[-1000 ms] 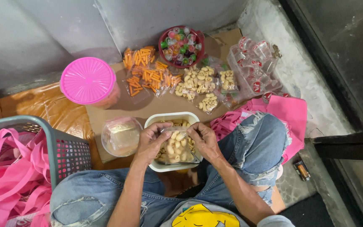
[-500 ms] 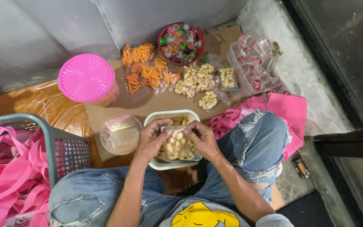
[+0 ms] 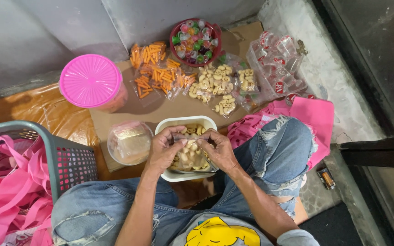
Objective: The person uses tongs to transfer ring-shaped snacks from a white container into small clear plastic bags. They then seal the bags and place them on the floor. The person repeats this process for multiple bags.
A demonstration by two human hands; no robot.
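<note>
My left hand (image 3: 165, 148) and my right hand (image 3: 217, 148) meet over a white rectangular tub (image 3: 184, 121) of pale tube-shaped snacks. Between the fingers both hands pinch a small clear plastic bag (image 3: 189, 152) with some of the snacks in it. The tub rests in front of my knees on a sheet of cardboard (image 3: 169, 109).
Small filled bags of pale snacks (image 3: 215, 82) and orange snacks (image 3: 156, 68) lie on the cardboard. A red bowl of coloured jelly cups (image 3: 194, 36), a pink-lidded jar (image 3: 91, 82), a clear round container (image 3: 129, 142), clear bags (image 3: 277, 59) and a grey basket of pink bags (image 3: 19, 182) surround me.
Both hands stay over the tub with only slight finger movement on the small bag. The view has shifted a little.
</note>
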